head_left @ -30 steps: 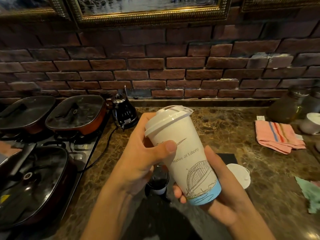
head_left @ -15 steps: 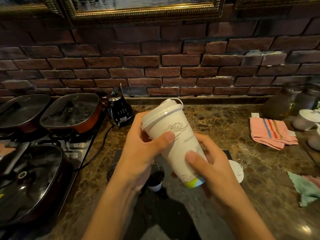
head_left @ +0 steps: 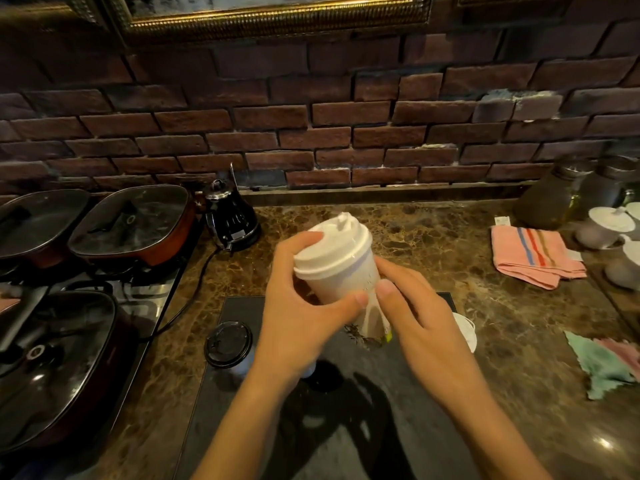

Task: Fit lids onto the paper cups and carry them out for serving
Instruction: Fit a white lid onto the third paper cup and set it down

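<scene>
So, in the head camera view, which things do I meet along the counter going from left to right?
Pans → kettle → black-lidded cup → left hand → white cup → right hand → striped towel → green cloth.

Brown marbled surface (head_left: 433,237), dark mat (head_left: 242,393) with black-lidded cup (head_left: 228,344), black kettle (head_left: 232,218), striped pink towel (head_left: 533,258), green cloth (head_left: 602,368), white lid (head_left: 465,330)

left grip (head_left: 304,306): our fingers curled closed round the cup (head_left: 341,271), thumb across its front, fingertips up near its lid | right grip (head_left: 420,320): wrapped on the cup's other side, thumb tip just beside the left thumb | both forearms: bare, reaching forward and converging | both grips raised off the surface
</scene>
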Motion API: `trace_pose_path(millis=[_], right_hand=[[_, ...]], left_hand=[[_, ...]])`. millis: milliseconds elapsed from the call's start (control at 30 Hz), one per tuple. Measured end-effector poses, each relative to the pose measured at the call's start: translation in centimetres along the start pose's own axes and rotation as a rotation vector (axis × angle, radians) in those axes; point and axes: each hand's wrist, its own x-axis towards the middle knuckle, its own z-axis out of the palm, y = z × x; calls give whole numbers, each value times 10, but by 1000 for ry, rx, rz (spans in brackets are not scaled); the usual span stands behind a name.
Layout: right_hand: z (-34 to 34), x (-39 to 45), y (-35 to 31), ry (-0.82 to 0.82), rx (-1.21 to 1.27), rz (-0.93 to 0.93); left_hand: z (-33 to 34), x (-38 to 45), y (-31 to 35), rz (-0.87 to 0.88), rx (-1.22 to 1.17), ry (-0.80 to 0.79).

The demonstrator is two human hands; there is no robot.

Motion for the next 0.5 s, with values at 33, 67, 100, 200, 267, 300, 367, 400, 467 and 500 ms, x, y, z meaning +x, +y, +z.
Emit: trace_pose_path(millis=[33, 67, 100, 200, 267, 300, 367, 400, 467, 500], right_hand=[[1, 0, 0, -33, 87, 11], [2, 1, -1, -67, 190, 24], [3, 2, -1, -85, 274, 37], [4, 6, 6, -60, 398, 123], [6, 10, 16, -30, 408, 202], [7, 12, 22, -17, 392, 233], [9, 14, 37, -1, 391, 275], [10, 15, 45, 5, 407, 290], [11, 15, 61, 5, 442, 307], [12, 14, 69, 3, 468, 307]], left_hand=[[5, -2, -5, 26, 44, 2], [9, -4, -10, 43, 79, 3], [14, -5, -16, 48, 106, 9], [24, -9, -31, -3, 140, 45], [29, -11, -41, -84, 105, 51], [31, -12, -47, -121, 103, 56], [36, -14, -58, -162, 142, 64], [38, -15, -63, -167, 164, 66], [41, -17, -72, -178, 198, 64], [43, -19, -76, -183, 209, 61]])
